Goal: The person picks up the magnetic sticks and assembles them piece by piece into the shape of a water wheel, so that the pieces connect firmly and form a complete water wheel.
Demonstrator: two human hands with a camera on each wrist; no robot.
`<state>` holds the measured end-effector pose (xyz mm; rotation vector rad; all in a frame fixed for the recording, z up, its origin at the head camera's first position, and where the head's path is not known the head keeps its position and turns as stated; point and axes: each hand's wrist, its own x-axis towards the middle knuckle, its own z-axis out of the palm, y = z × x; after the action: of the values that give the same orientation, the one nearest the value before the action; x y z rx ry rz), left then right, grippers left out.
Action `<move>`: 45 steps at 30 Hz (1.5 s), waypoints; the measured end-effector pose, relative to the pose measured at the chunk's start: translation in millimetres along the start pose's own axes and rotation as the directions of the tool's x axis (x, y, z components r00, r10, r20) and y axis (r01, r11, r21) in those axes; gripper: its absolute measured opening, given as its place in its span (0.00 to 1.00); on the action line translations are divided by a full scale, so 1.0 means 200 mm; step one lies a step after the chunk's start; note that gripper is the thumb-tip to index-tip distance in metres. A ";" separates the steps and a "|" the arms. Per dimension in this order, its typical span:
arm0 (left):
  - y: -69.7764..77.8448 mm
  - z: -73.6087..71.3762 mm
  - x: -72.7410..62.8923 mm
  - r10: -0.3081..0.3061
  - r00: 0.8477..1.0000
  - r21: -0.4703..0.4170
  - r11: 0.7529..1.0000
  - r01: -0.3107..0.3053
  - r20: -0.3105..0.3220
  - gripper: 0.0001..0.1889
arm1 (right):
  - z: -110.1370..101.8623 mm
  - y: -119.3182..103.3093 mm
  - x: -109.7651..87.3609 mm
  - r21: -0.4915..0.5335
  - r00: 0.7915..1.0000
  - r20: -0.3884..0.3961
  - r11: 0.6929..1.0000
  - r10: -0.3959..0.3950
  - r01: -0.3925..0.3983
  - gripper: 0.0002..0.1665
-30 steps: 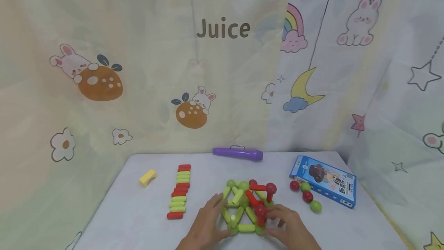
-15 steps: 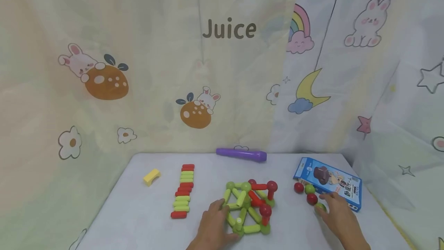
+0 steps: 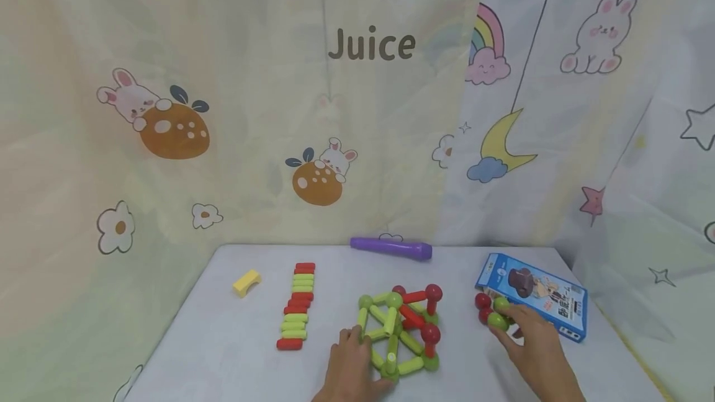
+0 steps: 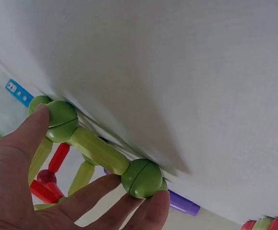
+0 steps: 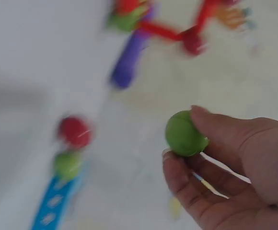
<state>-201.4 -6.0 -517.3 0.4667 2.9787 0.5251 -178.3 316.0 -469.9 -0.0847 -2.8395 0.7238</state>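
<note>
A toy frame of green and red balls joined by rods (image 3: 412, 343) stands on the table before me. My left hand (image 3: 350, 361) holds its near left side, the thumb on one green ball (image 4: 62, 120) and the fingers around another green ball (image 4: 142, 178). Farther right, my right hand (image 3: 537, 349) pinches a loose green ball (image 5: 184, 134) between thumb and fingertips. Two red balls (image 3: 483, 301) and another green ball (image 3: 501, 304) lie close by, beside a blue box; the fingers partly cover this group in the head view.
The blue picture box (image 3: 550, 296) lies at the right. A column of red and green rods (image 3: 295, 318) runs along the left, with a yellow arched block (image 3: 246, 283) beyond it. At the back edge lies a purple microphone-shaped toy (image 3: 391, 247). A printed curtain hangs behind.
My right hand left the frame, moved right to the loose balls and took hold of a green one. My left hand stayed on the frame, which has turned slightly.
</note>
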 end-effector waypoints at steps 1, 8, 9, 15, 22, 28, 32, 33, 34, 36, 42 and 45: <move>0.00 0.00 0.00 -0.004 1.000 0.001 1.000 0.004 0.001 0.44 | 0.00 -0.09 -0.03 0.029 0.995 -0.071 0.997 -0.071 0.073 0.24; 0.00 0.00 -0.01 -0.001 0.999 0.023 1.000 0.002 -0.046 0.45 | 0.19 -0.53 -0.20 0.222 0.810 -0.304 0.790 -0.502 0.572 0.30; 0.00 0.01 -0.02 0.004 0.998 0.027 1.000 -0.002 -0.058 0.45 | 0.24 -0.55 -0.20 0.243 0.793 -0.304 0.762 -0.528 0.601 0.30; 0.01 0.00 -0.02 0.020 0.997 0.014 1.000 -0.019 -0.070 0.42 | 0.44 -0.62 -0.22 0.276 0.827 -0.306 0.787 -0.472 0.552 0.32; 0.00 0.02 -0.03 0.047 0.995 0.051 0.998 -0.043 -0.089 0.41 | 0.53 -0.65 -0.23 0.231 0.868 -0.318 0.857 -0.381 0.461 0.31; 0.00 0.02 -0.02 0.035 0.997 0.060 0.998 -0.030 -0.068 0.41 | 0.55 -0.65 -0.23 0.274 0.875 -0.346 0.856 -0.338 0.438 0.29; 0.00 0.01 -0.02 0.033 0.997 0.069 0.997 -0.028 -0.074 0.42 | 0.56 -0.65 -0.22 0.289 0.863 -0.381 0.844 -0.333 0.452 0.29; 0.00 0.01 -0.02 0.035 0.997 0.075 0.997 -0.029 -0.075 0.41 | 0.57 -0.65 -0.21 0.289 0.859 -0.385 0.840 -0.336 0.458 0.29; 0.00 0.00 -0.02 0.038 0.996 0.080 0.996 -0.032 -0.076 0.41 | 0.57 -0.66 -0.21 0.285 0.856 -0.387 0.839 -0.342 0.464 0.29; 0.00 0.00 -0.02 0.041 0.996 0.083 0.996 -0.034 -0.077 0.40 | 0.57 -0.67 -0.21 0.273 0.856 -0.379 0.842 -0.351 0.466 0.27; -0.01 0.00 -0.02 0.051 0.996 0.081 0.996 -0.045 -0.076 0.37 | 0.54 -0.72 -0.20 0.209 0.906 -0.261 0.897 -0.333 0.390 0.21; -0.01 0.00 -0.02 0.053 0.996 0.083 0.995 -0.047 -0.069 0.38 | 0.52 -0.72 -0.21 0.171 0.920 -0.227 0.917 -0.320 0.361 0.20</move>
<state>-197.8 -8.2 -518.1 0.5423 3.0731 0.4356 -159.9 136.3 -498.0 0.3486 -2.4806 0.8733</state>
